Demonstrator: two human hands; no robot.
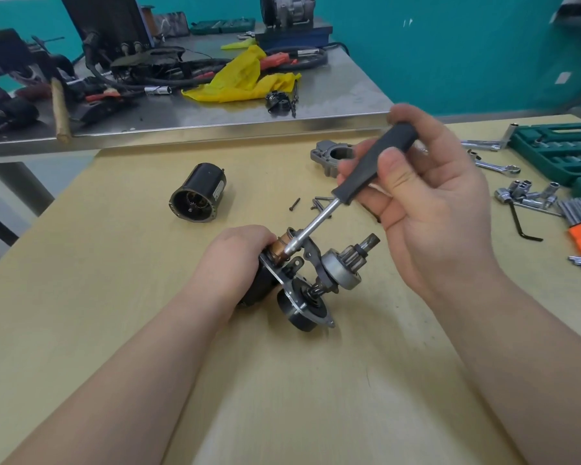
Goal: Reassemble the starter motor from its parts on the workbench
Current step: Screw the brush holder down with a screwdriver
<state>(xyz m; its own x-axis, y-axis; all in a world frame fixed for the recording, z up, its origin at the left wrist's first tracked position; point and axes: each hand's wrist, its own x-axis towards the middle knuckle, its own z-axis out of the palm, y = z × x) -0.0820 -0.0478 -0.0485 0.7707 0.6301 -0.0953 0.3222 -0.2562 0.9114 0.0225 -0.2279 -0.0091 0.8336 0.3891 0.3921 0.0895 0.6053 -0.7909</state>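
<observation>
Screwdriver [366, 169] fills our right grip [426, 196]; below it, our left grip [242, 256] clasps the starter assembly [302, 283].

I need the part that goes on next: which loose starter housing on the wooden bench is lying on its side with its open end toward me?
The black cylindrical housing, left of the screws; the grey cast end housing lies flat.

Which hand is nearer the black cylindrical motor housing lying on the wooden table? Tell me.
Left. The left hand grips the starter assembly just below and right of the black cylindrical motor housing; the right hand holds the black-handled screwdriver farther right.
</observation>
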